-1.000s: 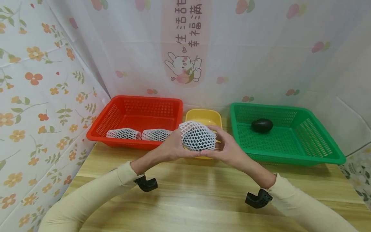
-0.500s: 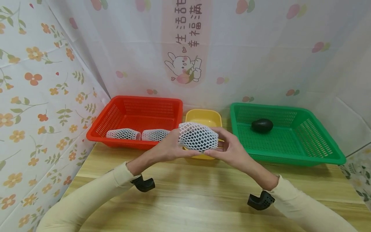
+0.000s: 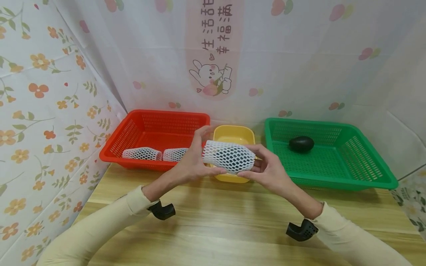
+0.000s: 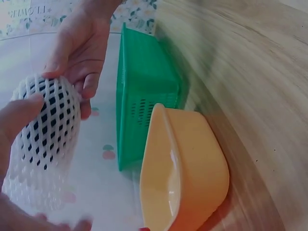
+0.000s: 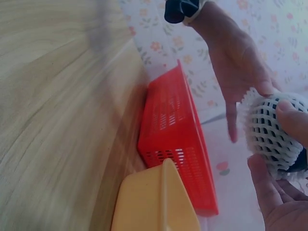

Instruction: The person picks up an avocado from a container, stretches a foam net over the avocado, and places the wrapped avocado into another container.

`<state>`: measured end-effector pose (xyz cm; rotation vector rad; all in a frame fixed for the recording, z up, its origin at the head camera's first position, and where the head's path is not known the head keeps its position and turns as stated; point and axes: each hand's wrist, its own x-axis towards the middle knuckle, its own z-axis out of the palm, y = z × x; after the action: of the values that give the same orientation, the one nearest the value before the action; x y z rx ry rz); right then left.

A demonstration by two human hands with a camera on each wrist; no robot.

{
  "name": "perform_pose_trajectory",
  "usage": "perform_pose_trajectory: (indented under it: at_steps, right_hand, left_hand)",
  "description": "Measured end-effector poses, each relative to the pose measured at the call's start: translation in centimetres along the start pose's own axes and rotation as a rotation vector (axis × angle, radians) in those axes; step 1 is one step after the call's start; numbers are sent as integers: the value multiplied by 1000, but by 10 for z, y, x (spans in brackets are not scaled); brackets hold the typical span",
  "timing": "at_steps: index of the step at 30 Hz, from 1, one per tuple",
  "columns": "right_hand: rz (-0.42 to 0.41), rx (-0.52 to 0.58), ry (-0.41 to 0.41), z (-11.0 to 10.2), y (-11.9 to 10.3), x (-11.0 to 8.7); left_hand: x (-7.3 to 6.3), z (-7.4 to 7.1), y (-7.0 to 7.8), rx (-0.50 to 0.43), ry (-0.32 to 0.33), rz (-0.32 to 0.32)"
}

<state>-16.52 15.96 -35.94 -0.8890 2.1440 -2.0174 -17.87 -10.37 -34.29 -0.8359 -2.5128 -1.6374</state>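
Note:
An avocado in a white foam net sleeve is held in mid-air in front of the yellow bin; its dark skin shows through the mesh. My right hand grips the right end between thumb and fingers, and the right wrist view shows bare dark skin at that end. At the left end, my left hand has its fingers spread, while its thumb touches the net in the left wrist view. Inside the green basket lies a bare dark avocado.
Two net-sleeved fruits lie along the front of the red basket, the right one partly behind my left hand. A yellow bin stands between the baskets on the wooden table. Printed cloth hangs behind.
The sleeve now stretches longer to the left over the avocado. My left hand has shifted left and its fingers have spread; my right hand has moved slightly right with the fruit.

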Motion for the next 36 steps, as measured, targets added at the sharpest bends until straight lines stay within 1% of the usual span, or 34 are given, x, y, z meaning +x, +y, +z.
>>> perform_pose_trajectory:
  at_steps: [3,5,8,10,19,26,29,31,34,36]
  right_hand:
    - [-3,-6,-13,0,0,-1]
    - [-5,-11,-20,1,0,-1]
    - [-4,-10,-28,2,1,-2]
    - [-5,-12,-29,2,1,-2]
    - [-1,-17,-28,1,3,0]
    - [2,-17,-23,-1,6,1]
    - [1,-18,-21,-2,7,1]
    - [-2,-22,-18,-2,8,0]
    - [-13,-37,-9,-2,10,1]
    - [-22,-51,-1,-2,10,1]
  left_hand:
    - [0,-2,-1,-13,-91,-9]
    - [0,-3,-2,-31,-140,-14]
    - [0,-3,-3,-44,-170,-20]
    - [0,-2,-3,-71,-171,-22]
    - [0,0,-6,-105,-149,-26]
    - [0,3,-7,-121,-148,-55]
    - [0,4,-7,-94,-148,-53]
    - [1,3,-7,-64,-145,-40]
    - [2,3,-4,-3,-137,-3]
    - [3,2,-2,57,-126,37]
